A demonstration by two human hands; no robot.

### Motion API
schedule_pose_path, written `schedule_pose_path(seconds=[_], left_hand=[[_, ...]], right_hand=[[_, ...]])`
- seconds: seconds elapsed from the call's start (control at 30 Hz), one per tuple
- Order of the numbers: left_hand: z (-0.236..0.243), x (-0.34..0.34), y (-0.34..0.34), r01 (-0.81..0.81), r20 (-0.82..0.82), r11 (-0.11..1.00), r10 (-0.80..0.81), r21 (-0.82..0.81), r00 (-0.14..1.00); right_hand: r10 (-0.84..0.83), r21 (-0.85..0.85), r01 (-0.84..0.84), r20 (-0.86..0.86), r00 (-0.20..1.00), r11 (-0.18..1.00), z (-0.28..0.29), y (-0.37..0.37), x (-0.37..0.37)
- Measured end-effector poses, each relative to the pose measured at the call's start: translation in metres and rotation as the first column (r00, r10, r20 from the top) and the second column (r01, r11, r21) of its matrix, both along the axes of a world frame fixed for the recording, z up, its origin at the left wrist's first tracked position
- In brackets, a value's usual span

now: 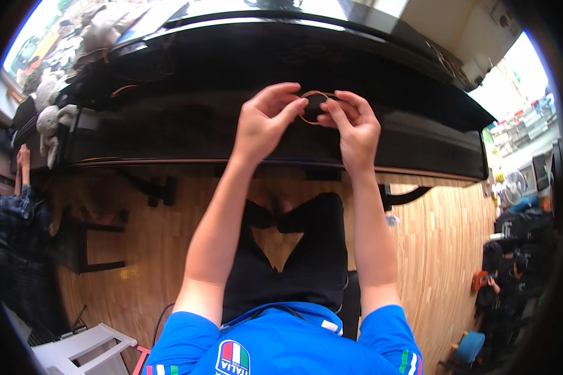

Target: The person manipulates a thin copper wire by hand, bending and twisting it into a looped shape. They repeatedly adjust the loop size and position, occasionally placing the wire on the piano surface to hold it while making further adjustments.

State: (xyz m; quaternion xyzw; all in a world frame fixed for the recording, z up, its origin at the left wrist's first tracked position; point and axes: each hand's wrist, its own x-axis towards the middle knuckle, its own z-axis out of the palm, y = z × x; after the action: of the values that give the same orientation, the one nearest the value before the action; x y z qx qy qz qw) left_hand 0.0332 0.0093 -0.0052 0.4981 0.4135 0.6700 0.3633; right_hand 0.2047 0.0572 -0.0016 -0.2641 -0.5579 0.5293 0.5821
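A thin tan loop (309,122), like a band or bent strip, hangs in the air between my hands above the black piano. My left hand (261,125) pinches its left side between thumb and fingers. On the opposite side, my right hand (358,130) grips the loop with thumb and curled fingers. The loop is roughly round, and its material cannot be made out. Behind and below both hands lies the dark, glossy top of the piano (187,125), whose front edge runs under my wrists.
Plush rabbits (48,120) sit at the piano's left end, near a thin brown strip (124,90). A person in a checked shirt (15,209) is at the far left by a dark stool (81,247). White slatted furniture (84,350) stands lower left; bags (522,225) line the right.
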Motion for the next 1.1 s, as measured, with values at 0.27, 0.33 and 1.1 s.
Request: schedule_pose_path(seconds=[0.27, 0.33, 1.1], left_hand=[[0.023, 0.002, 0.006, -0.202, 0.057, 0.979, 0.201, 0.01, 0.978], [0.053, -0.011, 0.011, -0.277, -0.002, 0.957, 0.278, 0.081, 0.96], [0.224, -0.187, 0.126, -0.835, -0.934, 0.443, 0.286, 0.327, -0.214]], right_hand=[[-0.089, 0.021, 0.09, -0.037, 0.995, 0.996, 0.002, -0.001, 0.001], [-0.094, 0.024, 0.094, 0.0, 0.996, 0.995, 0.002, -0.003, 0.002], [-0.103, 0.016, 0.102, 0.047, 0.994, 0.995, -0.003, -0.005, 0.003]])
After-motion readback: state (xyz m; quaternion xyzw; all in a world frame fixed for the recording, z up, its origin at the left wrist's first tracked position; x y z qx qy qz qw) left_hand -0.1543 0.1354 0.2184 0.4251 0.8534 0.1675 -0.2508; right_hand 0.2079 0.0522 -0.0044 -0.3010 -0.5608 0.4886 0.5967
